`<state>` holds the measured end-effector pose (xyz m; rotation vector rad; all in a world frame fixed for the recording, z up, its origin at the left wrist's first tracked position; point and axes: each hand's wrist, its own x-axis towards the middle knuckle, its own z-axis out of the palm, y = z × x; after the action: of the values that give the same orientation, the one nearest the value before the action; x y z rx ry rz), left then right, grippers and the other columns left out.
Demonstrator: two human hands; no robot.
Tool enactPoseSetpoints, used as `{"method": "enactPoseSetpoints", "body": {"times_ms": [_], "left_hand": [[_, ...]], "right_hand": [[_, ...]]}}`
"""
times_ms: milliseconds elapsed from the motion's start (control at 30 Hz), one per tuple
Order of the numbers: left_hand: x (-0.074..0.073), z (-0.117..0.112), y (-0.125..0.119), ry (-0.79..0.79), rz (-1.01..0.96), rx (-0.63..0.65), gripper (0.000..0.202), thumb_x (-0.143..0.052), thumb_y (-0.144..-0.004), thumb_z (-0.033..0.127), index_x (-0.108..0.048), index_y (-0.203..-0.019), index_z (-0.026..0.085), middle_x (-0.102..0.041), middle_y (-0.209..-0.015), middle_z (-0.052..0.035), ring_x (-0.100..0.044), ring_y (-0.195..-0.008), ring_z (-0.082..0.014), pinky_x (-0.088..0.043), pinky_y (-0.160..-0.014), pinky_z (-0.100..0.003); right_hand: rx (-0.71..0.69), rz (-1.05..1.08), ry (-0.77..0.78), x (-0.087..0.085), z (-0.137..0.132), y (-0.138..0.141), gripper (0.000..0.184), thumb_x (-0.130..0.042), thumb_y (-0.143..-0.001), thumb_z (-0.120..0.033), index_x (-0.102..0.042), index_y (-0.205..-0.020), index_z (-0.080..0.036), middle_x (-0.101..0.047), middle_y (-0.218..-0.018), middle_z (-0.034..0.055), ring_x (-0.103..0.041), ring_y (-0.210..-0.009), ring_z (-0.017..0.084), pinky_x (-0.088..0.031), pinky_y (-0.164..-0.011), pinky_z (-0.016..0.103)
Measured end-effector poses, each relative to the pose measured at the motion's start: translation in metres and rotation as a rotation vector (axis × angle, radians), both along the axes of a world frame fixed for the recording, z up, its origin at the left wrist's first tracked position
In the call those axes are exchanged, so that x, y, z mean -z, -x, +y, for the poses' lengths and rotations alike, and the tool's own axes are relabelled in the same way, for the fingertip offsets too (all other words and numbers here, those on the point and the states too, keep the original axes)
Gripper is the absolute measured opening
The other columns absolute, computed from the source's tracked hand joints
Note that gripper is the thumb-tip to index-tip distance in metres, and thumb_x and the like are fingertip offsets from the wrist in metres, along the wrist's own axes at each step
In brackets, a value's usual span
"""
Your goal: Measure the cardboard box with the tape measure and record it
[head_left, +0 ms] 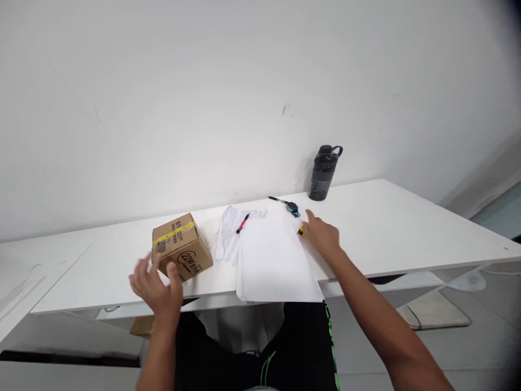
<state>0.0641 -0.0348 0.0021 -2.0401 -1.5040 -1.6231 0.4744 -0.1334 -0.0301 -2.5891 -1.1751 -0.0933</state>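
Head view: white table, set against the wall. Largest item on it is the carton, at the left, marked "22" and crossed by 1 yellow strip with dark markings. White sheets lie at the centre, overhanging the near edge. Dark bottle stands upright at the back.

Left hand is at the carton's near left corner, fingers spread wide, no grip formed; contact cannot be confirmed. Right hand is at the right edge of the sheets, its fingertips at the yellow-and-black item; whether it grips that item cannot be told.

Smaller items: watch, black pen and red pen, all beyond the hands.

Step in hand, by judgement: reaching with 2 hands at 2 separate items. Steadying the carton would call for closing the left fingers against its side; lifting the small item, for a narrow right pinch.

Not verifiable: the carton's lower left corner, behind the left fingers; most of the yellow-and-black item; both upper arms, cut off by the frame.
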Motion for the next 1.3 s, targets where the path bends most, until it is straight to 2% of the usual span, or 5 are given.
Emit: {"method": "enactPoseSetpoints", "body": {"times_ms": [100,233,433,667,1300], "left_hand": [[0.021,-0.024,-0.030,0.034,0.259,0.468,0.031,-0.053,-0.088,0.040,-0.065,-0.112,0.023,-0.067,-0.111,-0.0118,-0.058,-0.112,-0.0292,-0.037,-0.104,-0.050],[0.030,-0.019,-0.093,0.318,0.530,0.877,0.040,-0.043,-0.094,0.041,-0.058,-0.128,0.028,-0.060,-0.132,-0.0073,-0.054,-0.122,-0.0244,-0.042,-0.103,-0.043],[0.050,0.040,-0.131,0.567,0.776,0.740,0.061,-0.035,-0.095,0.047,-0.037,-0.146,0.016,-0.033,-0.155,-0.0118,-0.025,-0.145,-0.0292,-0.021,-0.117,-0.051],[0.072,0.050,-0.130,0.559,0.831,0.725,0.063,-0.032,-0.095,0.048,-0.028,-0.151,0.020,-0.026,-0.158,-0.0076,-0.018,-0.147,-0.0273,-0.012,-0.119,-0.050],[0.070,0.051,-0.135,0.540,0.836,0.688,0.057,-0.039,-0.094,0.045,-0.037,-0.146,0.023,-0.032,-0.156,-0.0041,-0.025,-0.145,-0.0255,-0.018,-0.119,-0.049]], "right_hand": [[-0.335,-0.101,-0.008,-0.011,0.048,0.031,0.047,-0.030,-0.098,-0.025,-0.037,-0.144,-0.019,-0.064,-0.115,0.0186,-0.067,-0.089,0.027,-0.046,-0.072,0.037],[-0.582,-0.065,0.053,-0.012,0.121,0.066,0.047,-0.041,-0.091,-0.013,-0.046,-0.137,-0.019,-0.065,-0.110,0.0168,-0.066,-0.084,0.022,-0.045,-0.073,0.033],[-0.659,0.045,-0.095,-0.004,0.157,0.075,0.022,-0.049,-0.091,-0.022,-0.058,-0.110,-0.016,-0.068,-0.096,0.0109,-0.063,-0.081,0.018,-0.042,-0.072,0.028],[-0.492,0.651,-0.618,0.035,0.147,0.087,0.054,-0.021,-0.095,-0.061,-0.054,-0.086,-0.019,-0.058,-0.066,0.0013,-0.053,-0.064,0.016,-0.043,-0.064,0.027],[-0.459,0.897,-0.626,0.046,0.151,0.084,0.037,-0.054,-0.080,-0.047,-0.051,-0.053,-0.022,-0.059,-0.058,-0.0001,-0.053,-0.062,0.017,-0.041,-0.065,0.029]]}}
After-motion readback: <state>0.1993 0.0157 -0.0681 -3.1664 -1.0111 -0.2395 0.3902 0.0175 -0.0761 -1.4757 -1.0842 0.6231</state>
